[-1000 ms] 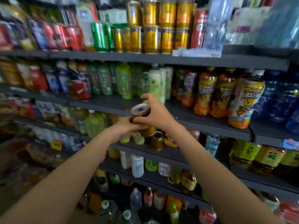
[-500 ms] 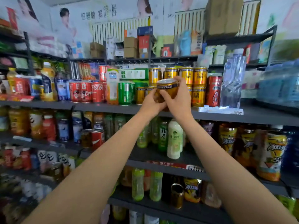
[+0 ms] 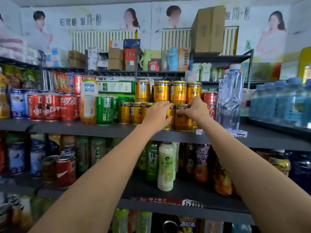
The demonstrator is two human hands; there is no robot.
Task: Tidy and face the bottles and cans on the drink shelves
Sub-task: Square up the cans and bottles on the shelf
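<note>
Both of your arms reach up and forward to the upper drink shelf [image 3: 101, 130], forearms bare and nearly straight. Your right hand [image 3: 196, 110] curls over the top rim of a gold can [image 3: 183, 120], thumb and fingers pinching the rim from above. Your left hand [image 3: 157, 116] lies just to the left of that grip, fingers spread and fairly straight, pressing against the side of the neighbouring gold can, most of which it hides. The gripped can stands upright at the front edge of the shelf, in the front row of a gold can stack [image 3: 169, 92] that rises a second tier directly behind your hands. Immediately right of the grip stands a red can [image 3: 210, 103], then a clear water bottle [image 3: 229, 100], leaving almost no side room there. Left of your left hand more gold cans sit touching in a row, then a green can [image 3: 104, 110]. Below the grip, the shelf lip is bare, with a price tag [image 3: 238, 132] to the lower right.
</note>
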